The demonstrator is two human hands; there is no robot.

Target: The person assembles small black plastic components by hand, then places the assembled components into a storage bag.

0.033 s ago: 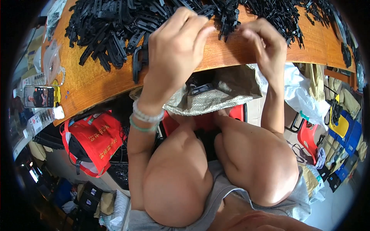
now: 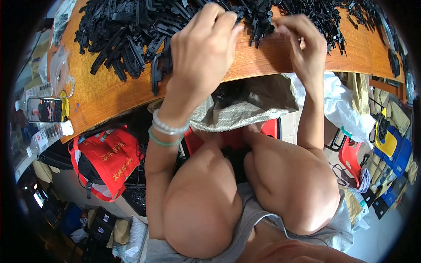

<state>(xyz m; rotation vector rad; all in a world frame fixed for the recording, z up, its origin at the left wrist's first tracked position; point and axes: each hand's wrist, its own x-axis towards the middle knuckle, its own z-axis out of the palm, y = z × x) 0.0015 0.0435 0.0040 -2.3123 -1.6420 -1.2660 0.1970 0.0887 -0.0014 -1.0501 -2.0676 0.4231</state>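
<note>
My left hand (image 2: 204,48) is bent over the front of a big heap of black plastic clip-like parts (image 2: 127,37). Its fingers are curled and their tips are mostly hidden, so what they hold cannot be made out. To the right, my right hand (image 2: 307,46) has thumb and forefinger drawn together beside a small cluster of black plastic parts (image 2: 259,26). Anything between those fingertips is too small to name. Below both hands, a woven sack (image 2: 245,119) gapes under the table edge, its inside dark.
Another heap of thinner black parts (image 2: 313,19) covers the back right of the wooden table (image 2: 94,98). At the left edge are a phone (image 2: 44,109) and plastic bottles (image 2: 40,142). A red bag (image 2: 107,158) hangs below; a white plastic bag (image 2: 346,105) is right of the sack.
My left hand has shifted slightly up at the heap. My right hand's fingers have come in closer together by the cluster. A black part seen in the sack's mouth no longer shows there.
</note>
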